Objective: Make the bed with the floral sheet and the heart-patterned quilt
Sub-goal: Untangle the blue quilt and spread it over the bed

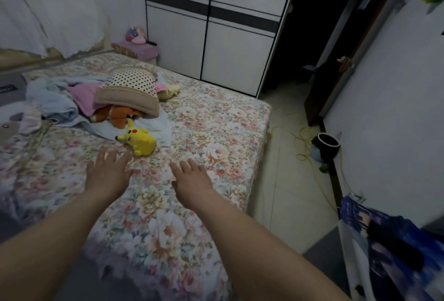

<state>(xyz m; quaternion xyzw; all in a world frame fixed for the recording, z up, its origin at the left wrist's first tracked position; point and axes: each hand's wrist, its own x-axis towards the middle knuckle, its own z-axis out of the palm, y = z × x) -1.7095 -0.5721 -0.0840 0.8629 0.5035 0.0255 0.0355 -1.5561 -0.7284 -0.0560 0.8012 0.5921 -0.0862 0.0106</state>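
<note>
The floral sheet (216,123) covers the bed from the near corner to the far side. My left hand (109,172) lies flat on it with fingers spread, just short of a yellow plush toy (140,141). My right hand (192,179) also rests flat on the sheet, fingers straight, a little to the right. Neither hand holds anything. I see no heart-patterned quilt that I can identify; a light blue and pink heap of cloth (60,101) lies at the left.
A polka-dot pillow (131,89) sits on an orange plush toy (117,116) mid-bed. A white wardrobe (211,19) stands behind the bed. On the tiled floor to the right lie a yellow cord (305,142) and a dark pot (328,143). A blue cloth (384,240) hangs at the lower right.
</note>
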